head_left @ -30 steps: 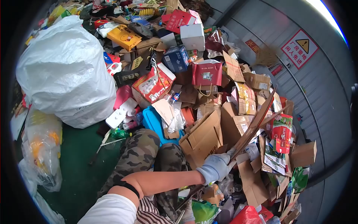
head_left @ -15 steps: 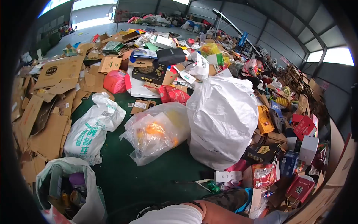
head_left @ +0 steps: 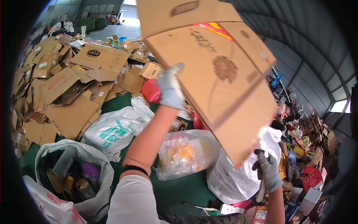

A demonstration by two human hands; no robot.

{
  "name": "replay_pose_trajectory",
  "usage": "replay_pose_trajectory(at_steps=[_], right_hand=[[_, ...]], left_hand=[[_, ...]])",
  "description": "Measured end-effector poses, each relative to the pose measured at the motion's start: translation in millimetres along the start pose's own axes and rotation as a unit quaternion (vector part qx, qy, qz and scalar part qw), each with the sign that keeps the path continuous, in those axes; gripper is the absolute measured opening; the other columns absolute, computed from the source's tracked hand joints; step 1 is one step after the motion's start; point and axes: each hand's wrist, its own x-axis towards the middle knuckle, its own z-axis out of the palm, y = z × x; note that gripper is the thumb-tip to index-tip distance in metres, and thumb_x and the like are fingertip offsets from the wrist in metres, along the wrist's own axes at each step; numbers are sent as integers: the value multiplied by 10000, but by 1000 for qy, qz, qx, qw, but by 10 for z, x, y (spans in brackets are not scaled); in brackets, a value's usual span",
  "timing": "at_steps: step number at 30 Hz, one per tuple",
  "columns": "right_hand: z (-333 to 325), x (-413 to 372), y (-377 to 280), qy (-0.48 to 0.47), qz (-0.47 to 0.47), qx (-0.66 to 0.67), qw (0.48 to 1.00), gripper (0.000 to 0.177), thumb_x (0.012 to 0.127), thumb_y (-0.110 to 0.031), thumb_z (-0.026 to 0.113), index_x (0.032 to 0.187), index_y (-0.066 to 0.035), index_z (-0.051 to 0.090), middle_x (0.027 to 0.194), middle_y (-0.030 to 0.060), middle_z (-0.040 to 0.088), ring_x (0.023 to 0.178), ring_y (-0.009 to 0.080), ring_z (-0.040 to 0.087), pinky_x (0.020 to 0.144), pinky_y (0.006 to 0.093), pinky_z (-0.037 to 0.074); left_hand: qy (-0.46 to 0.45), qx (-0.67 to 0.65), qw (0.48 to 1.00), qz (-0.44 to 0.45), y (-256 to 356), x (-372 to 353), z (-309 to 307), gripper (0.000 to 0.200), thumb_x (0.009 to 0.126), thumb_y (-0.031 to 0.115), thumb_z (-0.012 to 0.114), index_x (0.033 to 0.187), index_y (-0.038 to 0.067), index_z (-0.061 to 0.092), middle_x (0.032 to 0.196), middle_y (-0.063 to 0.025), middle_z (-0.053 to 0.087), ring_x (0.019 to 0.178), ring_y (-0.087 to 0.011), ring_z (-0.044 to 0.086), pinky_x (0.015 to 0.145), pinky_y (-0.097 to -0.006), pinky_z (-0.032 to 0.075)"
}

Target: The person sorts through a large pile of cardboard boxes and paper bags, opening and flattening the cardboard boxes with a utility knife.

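My open left hand [head_left: 169, 87] touches the cardboard sheet [head_left: 223, 74] at its edge. My right hand [head_left: 268, 170] curls below its corner; I cannot tell its grip.

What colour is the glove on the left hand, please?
Light grey; left hand beside the flattened brown cardboard sheet. Head view.

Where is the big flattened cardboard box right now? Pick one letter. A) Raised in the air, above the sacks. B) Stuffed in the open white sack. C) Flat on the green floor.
A: the flattened cardboard box is tilted up in the air, with the gloved left hand at its side edge and the gloved right hand near its lower corner.
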Motion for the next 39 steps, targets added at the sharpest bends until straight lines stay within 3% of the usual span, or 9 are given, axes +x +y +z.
replay_pose_trajectory(at_steps=[5,9,10,13,17,20,26,31,39], right_hand=[[620,-95,653,-266,-140,-315,900,370,822,-332,655,1112,-107,603,860,138,662,769,275,642,701,348,494],[267,-892,2131,-288,64,-238,925,317,814,-346,663,1063,-151,646,920,96,669,860,276,638,779,347,492],[114,-1172,2692,-199,-138,-250,937,269,840,-331,653,960,-91,667,768,80,671,657,232,646,619,335,516],[-182,-1705,2658,-111,108,-110,982,230,852,-257,656,974,-63,665,711,37,647,598,111,586,567,261,490],[-1257,-2734,3325,81,264,-90,957,269,865,-312,636,924,-50,656,612,51,612,484,154,572,461,288,471],[-1746,-3805,3608,289,299,41,909,250,876,-291,627,865,-41,617,499,30,517,388,123,503,361,259,412],[-1702,-5828,4248,700,373,299,530,128,873,-269,568,917,-149,568,665,37,570,437,127,432,392,280,342],[-964,-6480,4624,737,395,370,405,201,882,-329,552,818,-155,476,596,-5,513,433,116,433,381,251,288],[-395,-6132,5538,814,277,508,59,636,713,-564,704,1100,-115,472,948,142,586,648,240,584,510,302,427]], left_hand=[[197,249,888,334,1152,1801,-2081,579,766,43,647,1295,40,413,1079,-135,579,838,-241,607,740,-335,523],[473,383,760,228,1163,1107,-3445,639,789,206,593,1357,56,343,1111,-163,593,885,-237,610,763,-343,493],[474,462,724,194,914,768,-3647,547,807,214,572,1301,25,433,1121,-168,600,906,-237,609,780,-340,484],[369,288,882,62,-176,-543,-3238,338,884,93,514,1212,12,527,930,-83,593,621,-140,480,624,-276,464],[-204,595,773,-79,-915,-2473,-2471,216,884,84,532,1075,22,610,961,-87,649,823,-143,607,718,-279,483],[-522,363,770,-53,-1192,-3679,-1771,232,780,-14,586,999,62,588,921,-87,674,745,-200,649,665,-315,518],[-724,70,658,-195,-1327,-5122,-466,256,836,41,578,1092,36,592,919,-86,669,733,-180,638,647,-297,512],[-515,36,542,-663,-1597,-5992,249,261,915,91,536,1162,13,569,925,-72,646,729,-71,594,646,-188,478],[-555,135,331,-751,-2100,-6981,415,292,888,190,559,1132,28,550,917,-90,640,682,-102,608,615,-211,493]])
